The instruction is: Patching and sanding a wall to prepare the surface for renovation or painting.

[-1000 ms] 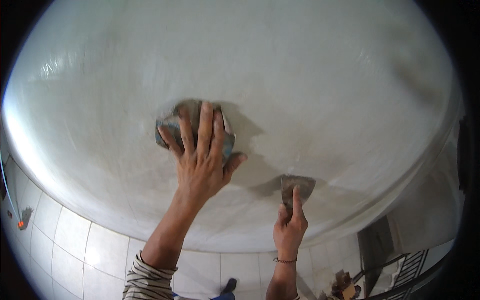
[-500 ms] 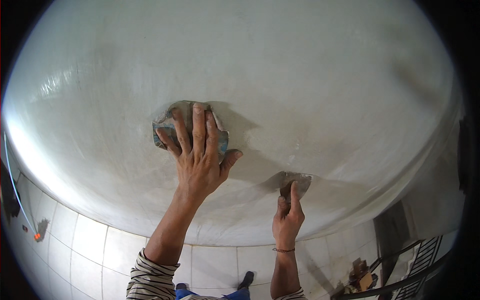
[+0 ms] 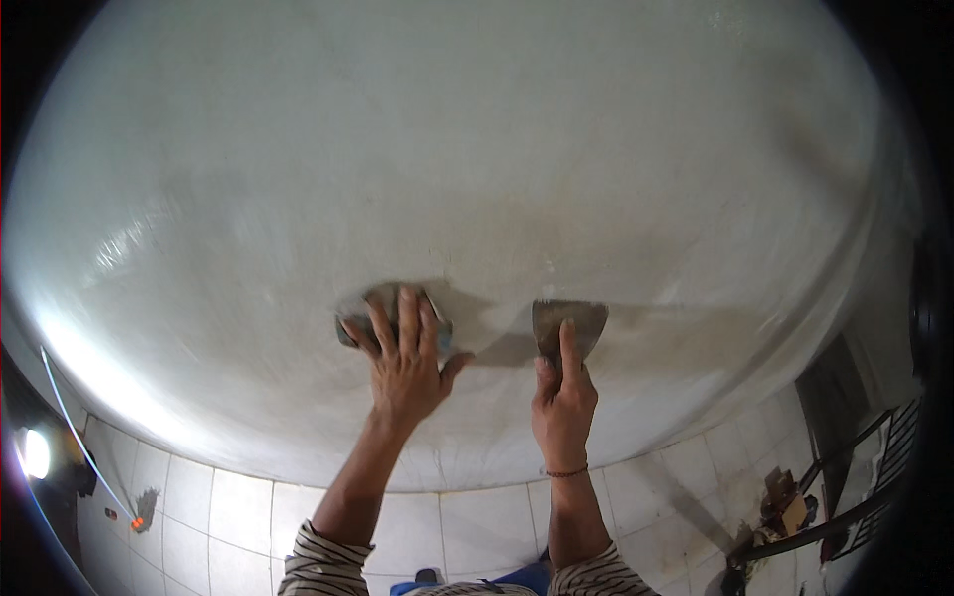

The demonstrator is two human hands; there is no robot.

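My left hand (image 3: pixel 404 363) presses a crumpled grey pad with blue patches (image 3: pixel 444 332) against a large, curved, pale grey surface (image 3: pixel 477 149). Its fingers are spread over the pad and its thumb sticks out to the right. Most of the pad is hidden under the fingers, so its exact kind is unclear. To the right, my right hand (image 3: pixel 564 402) grips a putty knife (image 3: pixel 586 323) with a wide, stained blade. The index finger lies along the blade, whose straight far edge is at the surface. The knife's handle is hidden in the hand.
White floor tiles (image 3: pixel 402 531) show below the curved surface. At the left are a bright lamp (image 3: pixel 37 454) and a thin pale cable (image 3: pixel 82 442) running to an orange piece (image 3: pixel 137 523). A black metal rack (image 3: pixel 884 477) and brown clutter (image 3: pixel 785 504) are at the lower right.
My left hand has come down toward me with the pad and is nearer the putty knife. More of the knife's blade shows. The whole view has shifted, bringing the lamp into sight.
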